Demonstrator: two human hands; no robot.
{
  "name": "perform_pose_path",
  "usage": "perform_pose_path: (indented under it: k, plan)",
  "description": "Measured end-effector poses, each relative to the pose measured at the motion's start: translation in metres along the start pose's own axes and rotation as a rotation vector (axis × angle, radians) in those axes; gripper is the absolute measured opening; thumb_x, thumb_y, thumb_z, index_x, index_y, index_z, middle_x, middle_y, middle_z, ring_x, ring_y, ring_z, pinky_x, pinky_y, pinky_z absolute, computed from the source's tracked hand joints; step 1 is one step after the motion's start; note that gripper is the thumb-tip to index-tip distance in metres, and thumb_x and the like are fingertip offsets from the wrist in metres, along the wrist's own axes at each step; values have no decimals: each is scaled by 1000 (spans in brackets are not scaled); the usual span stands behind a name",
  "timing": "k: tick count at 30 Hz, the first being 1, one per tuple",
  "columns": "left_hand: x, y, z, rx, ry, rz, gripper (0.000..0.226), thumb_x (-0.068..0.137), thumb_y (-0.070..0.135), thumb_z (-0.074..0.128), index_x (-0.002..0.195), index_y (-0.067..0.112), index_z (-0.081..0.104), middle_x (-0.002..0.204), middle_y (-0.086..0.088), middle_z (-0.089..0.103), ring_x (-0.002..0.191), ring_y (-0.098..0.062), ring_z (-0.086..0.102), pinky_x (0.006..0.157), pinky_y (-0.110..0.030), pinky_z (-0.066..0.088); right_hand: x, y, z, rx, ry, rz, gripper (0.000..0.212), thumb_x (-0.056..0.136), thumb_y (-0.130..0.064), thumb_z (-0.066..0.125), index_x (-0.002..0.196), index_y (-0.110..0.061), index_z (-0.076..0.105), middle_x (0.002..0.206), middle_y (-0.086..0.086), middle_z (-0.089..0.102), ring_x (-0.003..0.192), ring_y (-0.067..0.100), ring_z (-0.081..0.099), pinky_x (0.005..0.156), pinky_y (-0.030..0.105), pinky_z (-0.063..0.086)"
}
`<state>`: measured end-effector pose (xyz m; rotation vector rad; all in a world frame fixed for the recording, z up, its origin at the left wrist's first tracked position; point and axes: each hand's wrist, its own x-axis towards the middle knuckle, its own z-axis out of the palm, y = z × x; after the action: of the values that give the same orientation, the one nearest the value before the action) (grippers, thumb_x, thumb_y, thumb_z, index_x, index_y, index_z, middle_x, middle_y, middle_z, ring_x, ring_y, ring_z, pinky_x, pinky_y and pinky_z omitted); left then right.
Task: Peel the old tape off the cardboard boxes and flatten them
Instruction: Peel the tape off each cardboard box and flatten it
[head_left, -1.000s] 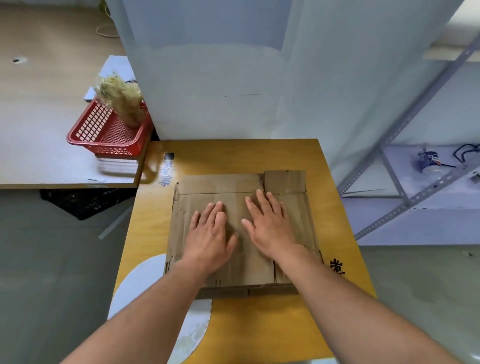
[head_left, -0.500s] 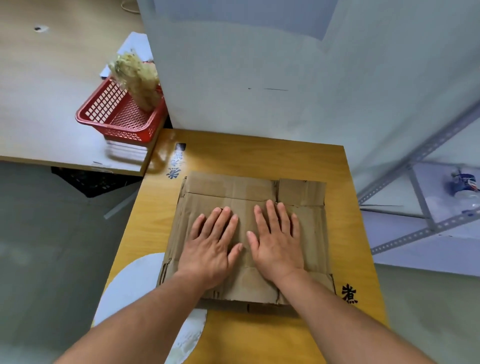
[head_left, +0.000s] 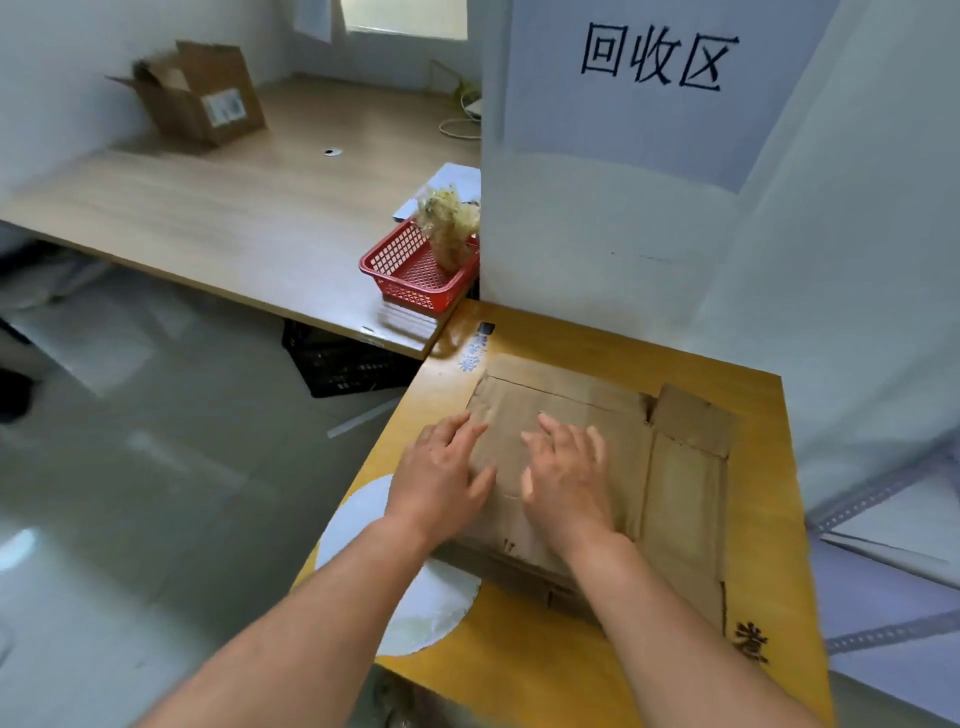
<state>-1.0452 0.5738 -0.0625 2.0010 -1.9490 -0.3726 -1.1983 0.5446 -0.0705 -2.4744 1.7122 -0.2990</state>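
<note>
The left hand (head_left: 441, 483) and the right hand (head_left: 566, 488) rested, fingers straight and gripping nothing, on the flattened box (head_left: 680, 488). It looked light and stiff, best taken at the edges beside the fingers. Far beyond the fingertips stood an open box (head_left: 202, 104).

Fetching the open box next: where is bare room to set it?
Free: the wooden desk between the open box and the red basket; the near strip of the yellow table before the flattened cardboard. Crowded: its middle, under that cardboard, left hand and right hand.
</note>
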Motion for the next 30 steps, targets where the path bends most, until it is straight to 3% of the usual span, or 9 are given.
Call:
perform_pose_path:
  k: [3, 6, 8, 10, 13, 16, 19, 21, 30]
  plan:
    - [-45, -36, -21, 65, 106, -98, 50, 91, 44, 56, 134, 21, 53, 134, 0, 53, 123, -20, 48, 97, -35, 40, -9, -37, 4, 46, 3, -119, 39, 91, -25, 46, 130, -19, 52, 141, 3, 44, 130, 21, 39, 109, 38, 24]
    - [-83, -74, -39, 123, 163, -215, 41, 81, 41, 71, 113, 17, 68, 99, 0, 66, 89, -23, 63, 67, -35, 49, -9, -77, 11, 41, -21, -214, 31, 90, -27, 45, 116, -19, 59, 121, 2, 58, 109, 23, 53, 95, 35, 38]
    - [-100, -102, -45, 172, 187, -275, 39, 66, 35, 86, 95, 12, 73, 80, -3, 66, 69, -26, 65, 53, -34, 49, -4, -108, 11, 40, -16, -272, 21, 85, -26, 56, 99, -16, 67, 99, 5, 65, 89, 26, 61, 80, 35, 46]
    - [-111, -131, -54, 176, 229, -327, 41, 55, 28, 93, 85, 8, 73, 71, -5, 64, 61, -29, 63, 49, -34, 50, 3, -142, 13, 9, 3, -339, 10, 70, -24, 71, 75, -16, 69, 73, 3, 64, 63, 25, 61, 59, 32, 48]
    - [-117, -179, -75, 188, 274, -392, 42, 50, 24, 95, 80, 5, 72, 68, -10, 63, 58, -31, 63, 48, -36, 51, 24, -199, 17, -36, 45, -411, 23, 56, -24, 82, 56, -18, 60, 54, -2, 54, 46, 19, 52, 43, 23, 37]
    - [-123, -237, -109, 150, 300, -527, 37, 62, 25, 89, 86, 4, 72, 75, -14, 65, 69, -34, 65, 58, -40, 51, 51, -266, 30, -45, 14, -466, 24, 61, -25, 80, 55, -17, 58, 54, -3, 55, 48, 19, 55, 46, 24, 40]
    - [-132, -298, -149, 139, 382, -635, 36, 75, 31, 80, 98, 5, 70, 87, -15, 66, 85, -35, 64, 70, -41, 48, 76, -336, 49, 24, -28, -545, 20, 89, -29, 51, 82, -13, 61, 83, 2, 63, 80, 26, 61, 68, 31, 42]
    - [-139, -334, -174, 161, 403, -685, 38, 80, 37, 73, 105, 9, 68, 96, -13, 66, 94, -33, 61, 75, -40, 46, 91, -382, 57, 46, -18, -597, 25, 94, -30, 39, 91, -15, 58, 93, 2, 61, 90, 26, 59, 70, 31, 36]
    - [-140, -449, -234, 182, 440, -727, 38, 79, 38, 74, 103, 8, 69, 94, -13, 66, 94, -34, 61, 78, -42, 44, 144, -516, 86, 27, -33, -681, 26, 95, -31, 36, 92, -17, 57, 96, 1, 60, 91, 26, 58, 67, 31, 34]
